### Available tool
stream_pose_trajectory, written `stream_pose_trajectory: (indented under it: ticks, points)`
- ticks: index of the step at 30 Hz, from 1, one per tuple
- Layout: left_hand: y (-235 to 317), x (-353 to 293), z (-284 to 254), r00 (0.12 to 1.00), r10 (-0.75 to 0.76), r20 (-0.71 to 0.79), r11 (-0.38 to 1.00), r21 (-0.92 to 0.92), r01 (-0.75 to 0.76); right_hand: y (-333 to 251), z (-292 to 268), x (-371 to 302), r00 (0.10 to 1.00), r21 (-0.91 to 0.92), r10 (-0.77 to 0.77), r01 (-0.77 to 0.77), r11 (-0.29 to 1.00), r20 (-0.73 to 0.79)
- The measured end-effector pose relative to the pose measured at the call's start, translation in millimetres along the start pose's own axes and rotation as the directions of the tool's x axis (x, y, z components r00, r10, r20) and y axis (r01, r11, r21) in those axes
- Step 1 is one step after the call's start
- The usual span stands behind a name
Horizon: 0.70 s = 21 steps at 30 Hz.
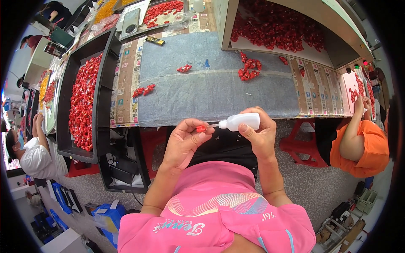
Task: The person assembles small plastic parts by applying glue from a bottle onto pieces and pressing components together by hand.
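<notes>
Between the thumb and fingers of my left hand (184,141) is a small red plastic piece (201,128), its finer shape too small to make out. My right hand (262,134) is wrapped round a white squeeze bottle (242,122), tilted nearly level. The bottle's thin nozzle (214,125) points left and reaches up to the red piece; whether they touch I cannot tell. Both hands are held just off the near edge of a grey-blue cloth (202,99). On that cloth lie a loose red piece (184,68) and a small cluster of red pieces (249,69).
A deep black tray (103,84) full of red pieces stands at left. Right of the cloth, an open-fronted box (230,25) holds a heap more. A lighter (155,41) and a phone (130,23) lie at the back. People work on both sides, one in an orange shirt (360,143).
</notes>
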<state>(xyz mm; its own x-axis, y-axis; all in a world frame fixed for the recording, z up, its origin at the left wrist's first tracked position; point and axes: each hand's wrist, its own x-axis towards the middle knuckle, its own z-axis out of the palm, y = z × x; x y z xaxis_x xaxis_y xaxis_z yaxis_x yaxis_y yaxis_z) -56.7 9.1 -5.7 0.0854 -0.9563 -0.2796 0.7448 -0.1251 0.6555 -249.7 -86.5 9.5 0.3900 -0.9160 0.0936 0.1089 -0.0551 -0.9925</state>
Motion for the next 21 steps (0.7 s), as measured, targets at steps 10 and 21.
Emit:
stream_pose_trajectory:
  ticks: [10, 21]
  points:
    - [-0.8, -0.1, -1.1, 0.999, -0.035, 0.013, 0.999, -0.011, 0.035, 0.2, 0.9, -0.3, 1.0, 0.027, 0.009, -0.009, 1.0, 0.003]
    - [-0.9, -0.2, -0.2, 0.999, -0.032, 0.029, 0.999, -0.012, 0.033, 0.7, 0.2, -1.6, 1.0, 0.031, 0.019, -0.019, 0.999, -0.004]
